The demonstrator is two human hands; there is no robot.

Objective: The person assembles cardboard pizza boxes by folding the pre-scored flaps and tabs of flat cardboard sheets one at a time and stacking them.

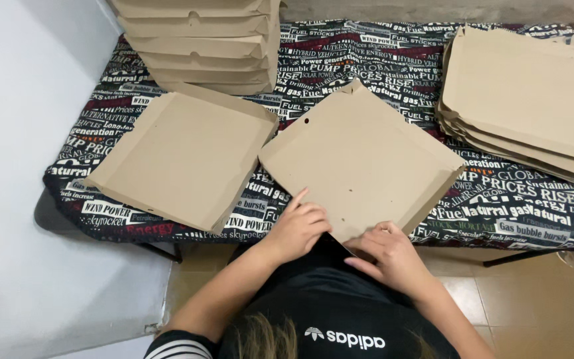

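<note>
At the near edge of the surface (473, 199), both hands press on the closest corner of a flat cardboard box blank (360, 156).

The blank lies turned like a diamond on the printed black cloth, its near corner overhanging the edge toward the person. The left hand (298, 228) rests on that corner's left edge, fingers curled loosely on the card, the forefinger stretched along the edge. The right hand (386, 256) sits just beside it at the corner's tip, fingers bent and pinching the cardboard edge. The rest of the blank reaches away from both hands toward the middle of the surface. Left of it lies a folded box tray (184, 156), touching or nearly so. Behind that stands a stack of finished boxes (200, 43), and at far right a pile of flat blanks (526, 100).
</note>
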